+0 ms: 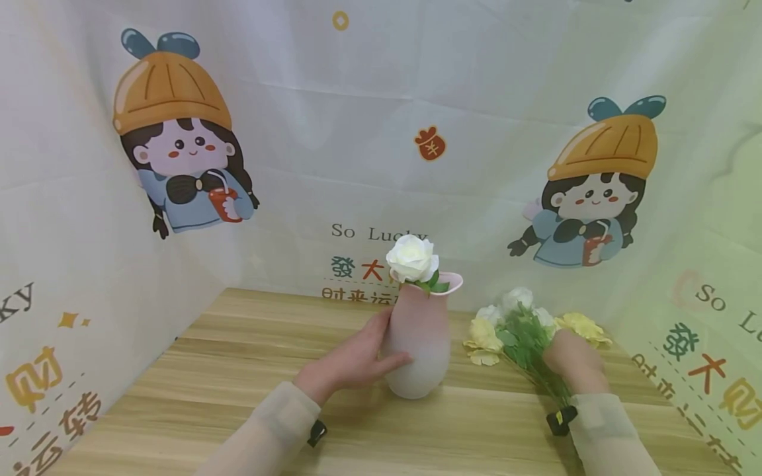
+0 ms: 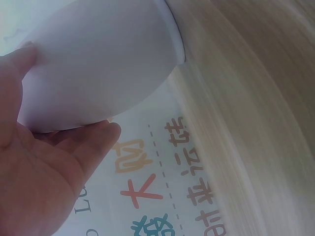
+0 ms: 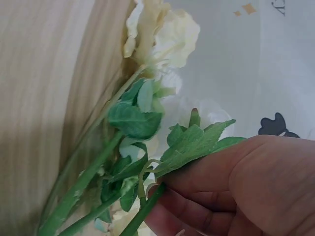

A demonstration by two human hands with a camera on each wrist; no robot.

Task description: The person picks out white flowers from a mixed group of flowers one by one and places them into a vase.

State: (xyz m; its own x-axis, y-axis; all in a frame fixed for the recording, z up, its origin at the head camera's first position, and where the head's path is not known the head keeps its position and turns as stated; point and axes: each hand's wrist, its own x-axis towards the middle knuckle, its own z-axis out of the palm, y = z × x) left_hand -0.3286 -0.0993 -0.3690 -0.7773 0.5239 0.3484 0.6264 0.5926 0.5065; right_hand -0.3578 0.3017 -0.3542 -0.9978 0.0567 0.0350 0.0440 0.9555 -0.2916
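Head view: single white rose (image 1: pixel 412 258) in the pink-and-white vase (image 1: pixel 417 350), which stands upright on the wood-grain surface (image 1: pixel 238 350); left grip (image 1: pixel 354 357) curled about the vase's side; right grip (image 1: pixel 576 362) closed at the bunch of white and yellow flowers (image 1: pixel 524 334), off to the right; reads as filling the vase, one rose in, another stem being taken up; printed cloth (image 1: pixel 327 165) behind says "So Lucky", partly hidden by the rose, with 發大 and 时来运 below; left wrist view: thumb and fingers parted to the vase's width, bearing on it; 發大财 and 时来运转 run sideways; right wrist view: thumb and forefinger pinch a green stem (image 3: pixel 145 211); next move likely calls for drawing it free without dragging its neighbours; lettering at top edge too cut off to read; no brand made out.
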